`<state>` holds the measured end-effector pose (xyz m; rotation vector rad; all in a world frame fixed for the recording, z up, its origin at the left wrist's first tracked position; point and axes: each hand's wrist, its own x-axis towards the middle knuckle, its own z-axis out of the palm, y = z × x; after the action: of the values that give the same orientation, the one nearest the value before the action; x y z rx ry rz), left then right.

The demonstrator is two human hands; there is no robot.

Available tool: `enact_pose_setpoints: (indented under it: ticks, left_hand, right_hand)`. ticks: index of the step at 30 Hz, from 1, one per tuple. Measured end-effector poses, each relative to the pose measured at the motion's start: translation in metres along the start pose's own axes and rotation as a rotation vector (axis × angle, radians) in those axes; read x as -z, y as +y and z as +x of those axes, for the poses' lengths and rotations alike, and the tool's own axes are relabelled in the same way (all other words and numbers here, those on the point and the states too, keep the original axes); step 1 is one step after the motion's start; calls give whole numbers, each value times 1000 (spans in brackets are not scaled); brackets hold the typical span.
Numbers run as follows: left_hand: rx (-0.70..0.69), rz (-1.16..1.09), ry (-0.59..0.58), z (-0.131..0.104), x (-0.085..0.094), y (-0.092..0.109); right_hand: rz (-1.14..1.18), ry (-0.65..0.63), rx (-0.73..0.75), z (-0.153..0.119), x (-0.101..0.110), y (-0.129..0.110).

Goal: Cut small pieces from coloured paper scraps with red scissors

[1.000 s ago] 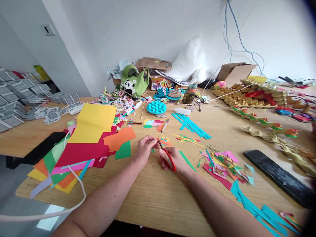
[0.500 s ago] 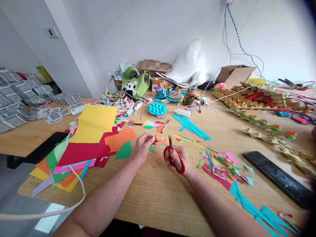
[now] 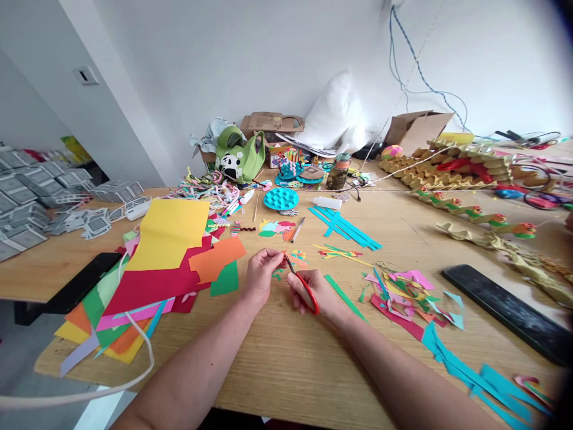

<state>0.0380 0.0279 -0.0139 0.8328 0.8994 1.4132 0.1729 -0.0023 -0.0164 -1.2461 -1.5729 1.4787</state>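
Note:
Near the middle of the wooden table, my left hand (image 3: 263, 276) pinches a small orange paper piece (image 3: 285, 253) between thumb and fingers. My right hand (image 3: 307, 291) is closed round the red handles of a pair of scissors (image 3: 308, 294), whose blades reach up and left to the paper at my left fingertips. Small green paper bits (image 3: 277, 275) lie just beyond and between the hands. Thin yellow and green strips (image 3: 338, 253) are a little farther off, and a longer green strip (image 3: 344, 297) rests beside my right wrist.
Coloured paper sheets (image 3: 156, 280) pile up at the left. Paper scraps (image 3: 403, 292) and a black phone (image 3: 501, 310) lie at the right. Farther back are blue strips (image 3: 344, 227), a blue disc (image 3: 280, 199), a pen (image 3: 298, 229), a jar (image 3: 339, 172) and egg cartons (image 3: 416, 173).
The scissors have moved left and tilted, their blades now at the orange paper in my left hand. A green strip by my right wrist has come into sight. The view has shifted slightly.

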Motion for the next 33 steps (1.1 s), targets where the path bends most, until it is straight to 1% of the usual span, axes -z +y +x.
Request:
enact_pose_setpoints:
  ticks: [7, 18, 24, 33]
  left_hand:
    - [19, -13, -5, -3, -3, 1]
    - [35, 13, -8, -7, -4, -1]
    - [49, 28, -23, -8, -5, -3]
    - [75, 31, -15, -7, -4, -5]
  right_hand:
    - [-6, 25, -69, 0, -1, -1]
    - [8, 40, -55, 2, -1, 2]
    - [30, 55, -24, 3, 1, 4]
    - [30, 63, -48, 4, 1, 4]
